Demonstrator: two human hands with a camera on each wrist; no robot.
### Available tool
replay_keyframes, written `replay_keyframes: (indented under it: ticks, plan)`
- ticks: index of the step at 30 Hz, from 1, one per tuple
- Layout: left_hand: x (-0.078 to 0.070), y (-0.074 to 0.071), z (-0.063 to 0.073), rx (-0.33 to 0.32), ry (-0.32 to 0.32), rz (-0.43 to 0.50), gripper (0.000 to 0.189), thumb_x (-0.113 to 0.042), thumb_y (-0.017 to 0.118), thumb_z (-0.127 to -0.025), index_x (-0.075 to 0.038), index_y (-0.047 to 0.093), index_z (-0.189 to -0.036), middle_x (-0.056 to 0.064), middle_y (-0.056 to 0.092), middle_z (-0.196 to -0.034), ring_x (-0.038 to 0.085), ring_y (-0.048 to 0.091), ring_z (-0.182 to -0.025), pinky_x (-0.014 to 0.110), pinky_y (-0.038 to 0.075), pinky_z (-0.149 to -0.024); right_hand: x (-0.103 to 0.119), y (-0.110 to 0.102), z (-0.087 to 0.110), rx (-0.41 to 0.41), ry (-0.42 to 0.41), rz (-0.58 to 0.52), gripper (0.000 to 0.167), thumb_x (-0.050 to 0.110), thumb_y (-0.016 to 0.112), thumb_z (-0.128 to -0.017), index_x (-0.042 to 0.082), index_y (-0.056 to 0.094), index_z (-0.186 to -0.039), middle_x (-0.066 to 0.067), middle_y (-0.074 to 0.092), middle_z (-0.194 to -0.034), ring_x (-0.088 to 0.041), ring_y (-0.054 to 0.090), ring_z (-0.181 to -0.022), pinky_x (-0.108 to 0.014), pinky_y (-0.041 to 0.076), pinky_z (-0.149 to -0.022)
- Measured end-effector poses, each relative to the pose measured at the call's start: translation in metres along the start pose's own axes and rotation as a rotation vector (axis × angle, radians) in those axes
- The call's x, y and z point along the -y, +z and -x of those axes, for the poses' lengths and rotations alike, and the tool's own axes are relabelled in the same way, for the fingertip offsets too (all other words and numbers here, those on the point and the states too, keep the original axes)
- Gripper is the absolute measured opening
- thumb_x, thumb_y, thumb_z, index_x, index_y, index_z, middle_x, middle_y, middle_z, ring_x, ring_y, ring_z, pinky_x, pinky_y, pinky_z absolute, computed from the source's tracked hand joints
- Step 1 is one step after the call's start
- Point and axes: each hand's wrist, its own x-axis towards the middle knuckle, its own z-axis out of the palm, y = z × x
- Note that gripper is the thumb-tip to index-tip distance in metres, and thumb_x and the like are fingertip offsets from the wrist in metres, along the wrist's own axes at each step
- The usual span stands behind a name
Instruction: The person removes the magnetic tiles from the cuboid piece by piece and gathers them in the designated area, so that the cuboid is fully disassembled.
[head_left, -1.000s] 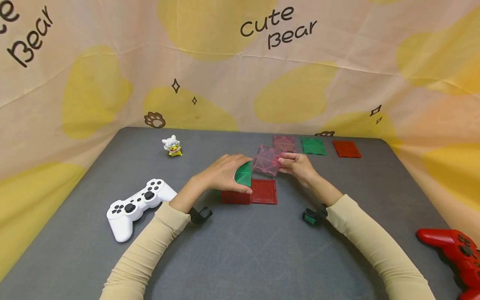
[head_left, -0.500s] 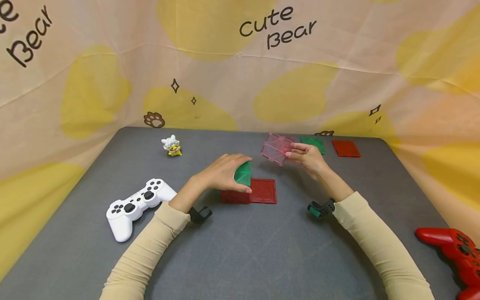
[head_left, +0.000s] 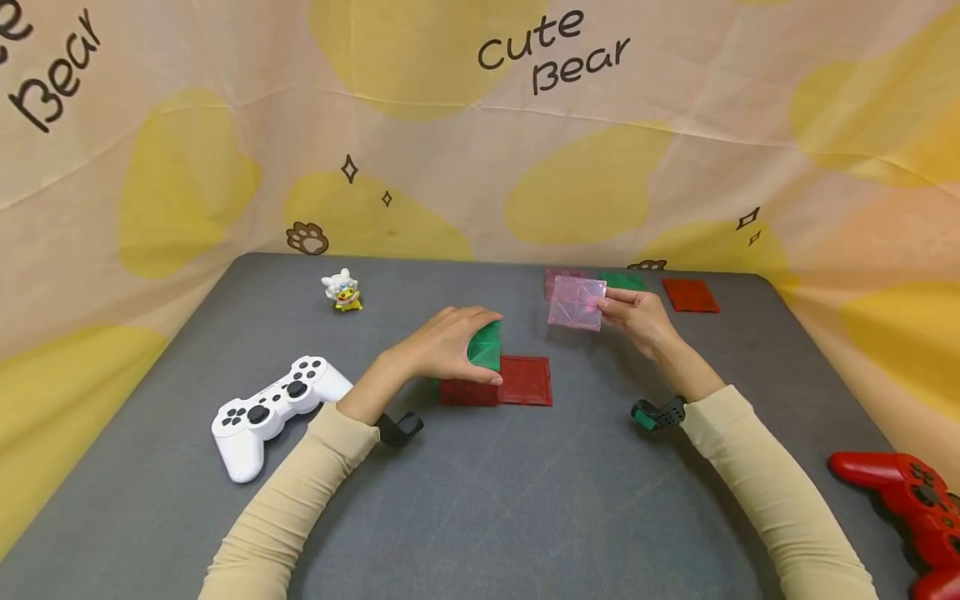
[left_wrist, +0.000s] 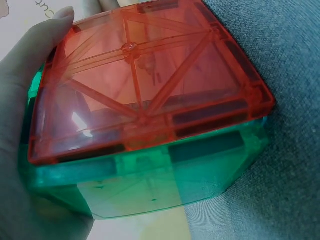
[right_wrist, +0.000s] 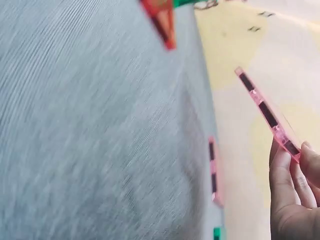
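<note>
My left hand grips a cube of translucent magnetic tiles, thumb on the near side and fingers on the far side. A green tile of the cube shows between thumb and fingers. In the left wrist view, a red tile meets a green tile along one edge. A flat red tile lies against the cube's right side. Held up off the table, a clear pink magnetic tile is pinched by its right edge in my right hand; the right wrist view shows this tile edge-on.
Along the table's back edge lie another pink tile, partly covered, a green tile and a red tile. A white game controller is at left, a red one at right. A small figurine stands back left.
My right hand has moved right and back with the pink tile, away from the cube, and turned the tile to a more level-edged angle. The left hand has stayed on the cube.
</note>
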Motion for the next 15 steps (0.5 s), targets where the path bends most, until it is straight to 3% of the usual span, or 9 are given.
replay_keyframes:
  ticks: [5,11,15]
  plan:
    - [0.0,0.0,0.0,0.006,-0.002,0.006,0.084,-0.056,0.07,-0.067,-0.011,0.044,-0.134,0.006,0.051,-0.13,0.02,0.049,-0.113,0.039,0.038,-0.091,-0.008,-0.006,-0.006,0.008,0.039,0.116,0.047,0.003,0.053,-0.09,-0.012,0.039,-0.132,0.013,0.065,-0.08,-0.002,0.065,-0.075,-0.028,0.047,-0.081]
    - [0.0,0.0,0.0,0.01,0.001,0.003,0.084,-0.056,0.069,-0.068,-0.011,0.044,-0.134,0.007,0.05,-0.131,0.019,0.048,-0.114,0.039,0.038,-0.09,-0.018,-0.01,-0.016,0.06,0.091,0.129,0.048,-0.001,0.049,-0.092,-0.016,0.032,-0.134,0.009,0.067,-0.077,0.0,0.066,-0.074,-0.02,0.052,-0.071]
    - [-0.001,0.0,0.0,0.009,0.005,0.005,0.084,-0.056,0.069,-0.067,-0.011,0.044,-0.134,0.007,0.05,-0.131,0.019,0.049,-0.113,0.039,0.038,-0.09,-0.02,-0.009,-0.019,0.057,0.124,0.168,0.047,-0.002,0.05,-0.091,-0.017,0.035,-0.132,0.008,0.065,-0.077,-0.001,0.065,-0.072,-0.021,0.052,-0.07]
